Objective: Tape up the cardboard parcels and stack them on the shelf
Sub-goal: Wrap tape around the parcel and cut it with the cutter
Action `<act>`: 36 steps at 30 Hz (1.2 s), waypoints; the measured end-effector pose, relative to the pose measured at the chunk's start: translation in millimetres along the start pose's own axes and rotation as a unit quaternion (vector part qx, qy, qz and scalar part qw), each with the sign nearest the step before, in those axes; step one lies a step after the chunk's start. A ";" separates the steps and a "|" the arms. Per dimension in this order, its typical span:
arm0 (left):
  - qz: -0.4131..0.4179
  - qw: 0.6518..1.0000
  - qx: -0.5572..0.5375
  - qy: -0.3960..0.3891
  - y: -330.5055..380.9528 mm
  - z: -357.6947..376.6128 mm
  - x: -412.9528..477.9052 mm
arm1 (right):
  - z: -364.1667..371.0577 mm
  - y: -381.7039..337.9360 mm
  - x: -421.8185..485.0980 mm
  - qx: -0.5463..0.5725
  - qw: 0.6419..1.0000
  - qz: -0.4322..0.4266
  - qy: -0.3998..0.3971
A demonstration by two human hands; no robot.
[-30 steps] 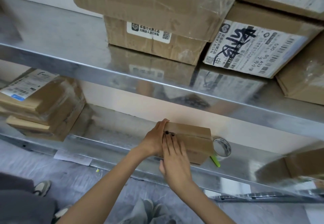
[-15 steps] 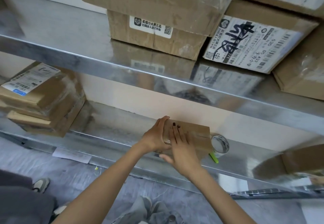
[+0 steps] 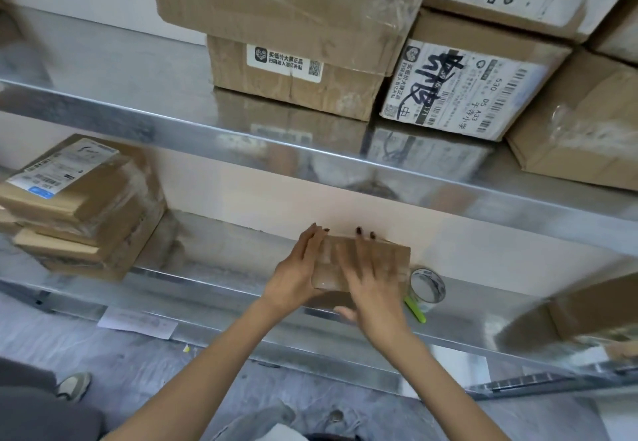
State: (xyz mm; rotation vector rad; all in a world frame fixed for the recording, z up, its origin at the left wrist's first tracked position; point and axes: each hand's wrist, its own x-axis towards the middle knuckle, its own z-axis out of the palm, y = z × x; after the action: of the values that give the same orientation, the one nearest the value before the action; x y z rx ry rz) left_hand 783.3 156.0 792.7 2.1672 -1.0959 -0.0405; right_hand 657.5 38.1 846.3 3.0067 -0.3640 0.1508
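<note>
A small brown cardboard parcel (image 3: 393,257) lies on the lower metal shelf (image 3: 214,261), with clear tape shining on its near left corner. My left hand (image 3: 297,275) holds its left end, fingers straight along the side. Laid flat on top is my right hand (image 3: 369,278), blurred with motion, fingers stretched to the far edge. A roll of clear tape (image 3: 427,287) stands just right of the parcel, and a green cutter (image 3: 415,309) lies beside it.
Flat taped parcels (image 3: 79,206) are stacked at the lower shelf's left end. The upper shelf (image 3: 103,71) carries large boxes (image 3: 293,19) and a labelled one (image 3: 466,85). Another box (image 3: 593,306) is at lower right. Paper sheets lie on the floor.
My right hand has slid forward across the parcel's top, fingertips now at its far edge. My left hand stays on the left end. The view has shifted slightly.
</note>
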 end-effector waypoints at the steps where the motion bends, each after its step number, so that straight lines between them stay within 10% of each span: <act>1: 0.026 1.000 0.012 0.001 -0.1 2.2 -2.2 | 1.6 6.7 6.7 -0.010 0.999 0.020 -0.028; 16: -0.105 0.971 -0.154 -0.153 -10.5 19.4 -10.6 | 52.1 -2.4 -47.0 0.030 0.994 0.016 -0.104; 36: -0.066 0.991 -0.060 -0.099 -0.8 10.8 -6.8 | 10.4 -3.9 52.7 0.002 0.968 -0.012 -0.251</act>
State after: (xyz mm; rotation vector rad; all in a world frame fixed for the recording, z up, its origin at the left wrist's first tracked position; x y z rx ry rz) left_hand 776.0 155.0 782.2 2.1583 -1.0285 -0.3795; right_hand 710.2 28.5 841.5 3.0138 -0.3655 -0.6241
